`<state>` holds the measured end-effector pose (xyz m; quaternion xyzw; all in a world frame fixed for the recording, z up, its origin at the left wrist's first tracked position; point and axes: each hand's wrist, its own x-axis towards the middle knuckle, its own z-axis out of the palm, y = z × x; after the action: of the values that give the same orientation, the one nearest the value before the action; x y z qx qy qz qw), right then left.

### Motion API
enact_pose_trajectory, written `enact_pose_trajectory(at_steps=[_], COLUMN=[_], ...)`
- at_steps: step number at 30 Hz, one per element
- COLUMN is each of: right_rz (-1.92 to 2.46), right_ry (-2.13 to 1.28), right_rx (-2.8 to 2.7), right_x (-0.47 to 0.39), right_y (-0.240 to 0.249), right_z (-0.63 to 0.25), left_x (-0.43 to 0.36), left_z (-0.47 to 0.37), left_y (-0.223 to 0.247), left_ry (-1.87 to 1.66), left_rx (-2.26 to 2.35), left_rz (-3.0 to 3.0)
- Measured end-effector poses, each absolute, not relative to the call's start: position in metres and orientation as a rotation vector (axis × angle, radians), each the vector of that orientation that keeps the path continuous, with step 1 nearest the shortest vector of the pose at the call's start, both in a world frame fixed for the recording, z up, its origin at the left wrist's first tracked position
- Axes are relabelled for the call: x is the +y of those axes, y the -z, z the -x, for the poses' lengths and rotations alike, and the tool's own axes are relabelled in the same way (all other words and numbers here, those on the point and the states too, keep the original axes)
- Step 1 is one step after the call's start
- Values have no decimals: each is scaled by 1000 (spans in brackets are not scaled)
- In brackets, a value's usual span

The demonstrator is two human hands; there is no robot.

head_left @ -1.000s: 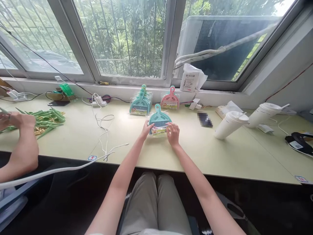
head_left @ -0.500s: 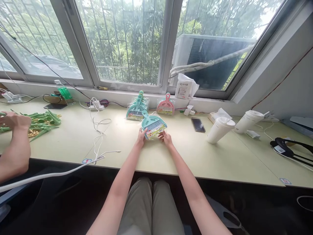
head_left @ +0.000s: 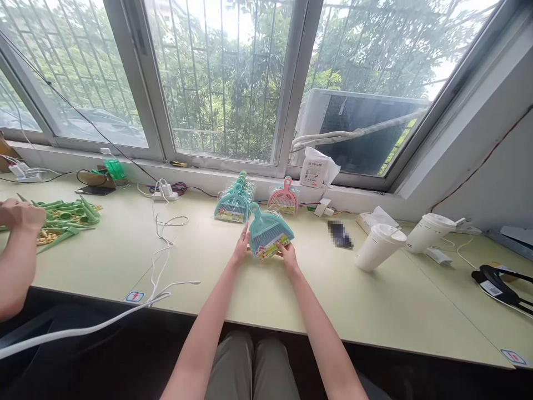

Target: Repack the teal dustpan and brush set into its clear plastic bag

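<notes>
R hand (head_left: 288, 258) w/ teal dustpan (head_left: 270, 229)

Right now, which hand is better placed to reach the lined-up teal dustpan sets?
Probably the left hand: it looks nearer the lined-up sets, while the right hand grips the tilted dustpan set.

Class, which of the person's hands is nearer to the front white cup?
Right. The right hand holds the teal dustpan set at its lower right, left of the front white cup; the left hand is farther left, beside the set's left edge.

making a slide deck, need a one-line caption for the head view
Right hand holding a teal dustpan and brush, left hand beside it, a pink dustpan behind on the table.
</notes>
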<state>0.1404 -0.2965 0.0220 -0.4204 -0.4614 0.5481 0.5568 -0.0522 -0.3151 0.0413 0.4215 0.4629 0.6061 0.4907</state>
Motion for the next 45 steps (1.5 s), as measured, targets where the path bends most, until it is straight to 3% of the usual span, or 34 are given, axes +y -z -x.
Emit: enact_pose_trajectory(at_steps=[10, 19, 26, 30, 38, 42, 45], right_rz=[975, 957, 976, 961, 1118, 1120, 1092], right_ry=[-1348, -1333, -1442, -1431, -1184, -1171, -1203], right_rx=[-1144, -1289, -1607, -1577, -879, -792, -843], right_x=[-298, -303, -312, -310, -286, -284, -286], right_y=[-32, -37, -48, -48, -28, -25, -27], right_z=[-143, -145, -167, -177, -198, -199, -197], left_x=[-306, -317, -327, -323, -336, -342, -338], left_z=[71, 83, 99, 101, 137, 116, 105], left_y=[-31, -43, -51, -49, -43, -51, -51], left_ry=[-1599, -1857, -1234, -1363, -1914, -1966, -1740], left_rx=[1220, 1556, 1663, 1490, 2568, 2781, 2855], left_rz=[-751, -995, -1422, -1386, -365, -672, -1048])
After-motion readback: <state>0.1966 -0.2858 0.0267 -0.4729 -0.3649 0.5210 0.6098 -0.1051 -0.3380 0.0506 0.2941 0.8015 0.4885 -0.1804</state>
